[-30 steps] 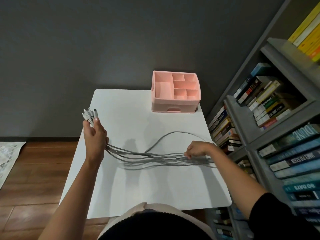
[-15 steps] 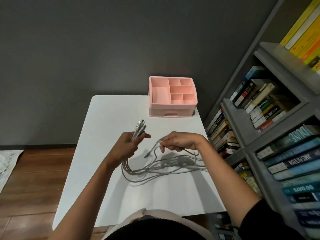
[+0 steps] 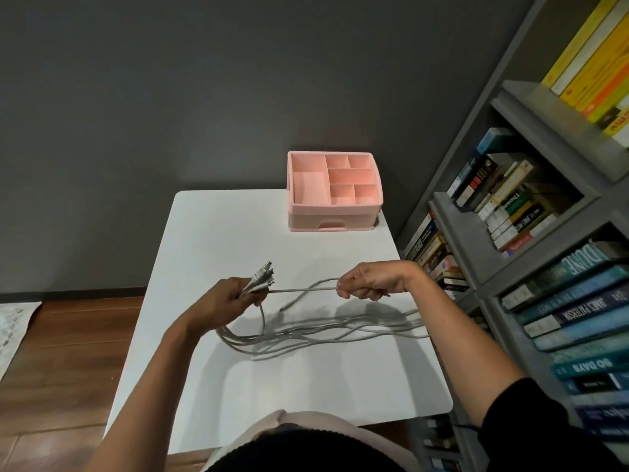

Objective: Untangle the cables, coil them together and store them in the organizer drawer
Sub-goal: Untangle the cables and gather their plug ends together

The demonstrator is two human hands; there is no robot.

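Note:
Several grey cables point(image 3: 316, 335) lie in long loops across the middle of the white table point(image 3: 306, 386). My left hand point(image 3: 228, 301) grips one end of the bundle, and the silver plugs point(image 3: 262, 274) stick up out of its fist. My right hand point(image 3: 371, 280) holds cable strands further along, one stretched taut between the two hands just above the table. The pink organizer point(image 3: 335, 192) stands at the table's far right corner. Its compartments hold nothing, and its drawer point(image 3: 332, 222) at the bottom front is closed.
A grey bookshelf point(image 3: 531, 267) packed with books runs along the right side, close to the table's edge. A dark wall stands behind the table. Wooden floor and the corner of a pale rug point(image 3: 13, 332) show on the left.
My left hand came in from the table's left edge to the middle with the plug ends. My right hand rose from the table and pulled a strand out to the right.

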